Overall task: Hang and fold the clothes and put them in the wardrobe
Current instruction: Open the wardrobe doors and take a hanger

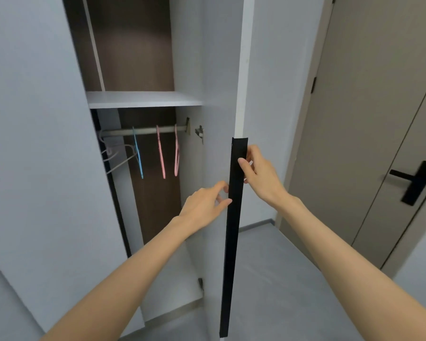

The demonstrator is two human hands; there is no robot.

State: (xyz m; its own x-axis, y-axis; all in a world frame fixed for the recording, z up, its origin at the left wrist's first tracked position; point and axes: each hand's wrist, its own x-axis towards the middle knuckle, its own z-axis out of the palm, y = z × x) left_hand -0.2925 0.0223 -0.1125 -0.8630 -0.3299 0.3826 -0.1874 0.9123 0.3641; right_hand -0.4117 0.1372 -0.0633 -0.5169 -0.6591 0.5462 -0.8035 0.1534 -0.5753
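The wardrobe stands partly open in front of me, with a white shelf [143,99] above a metal rail [145,131]. On the rail hang a blue hanger [138,156], two pink hangers [160,153] and white hangers [116,153]. The right wardrobe door [217,94] is swung out edge-on, with a long black handle strip [233,242] down its edge. My right hand [258,173] grips the top of that strip, thumb on its front. My left hand [204,205] is by the strip lower down, fingers loosely bent, fingertips at its edge. No clothes are in view.
The left wardrobe door [35,143] stands open at my left. A beige room door [369,119] with a black lever handle [413,180] is at the right. Grey floor [280,267] lies below.
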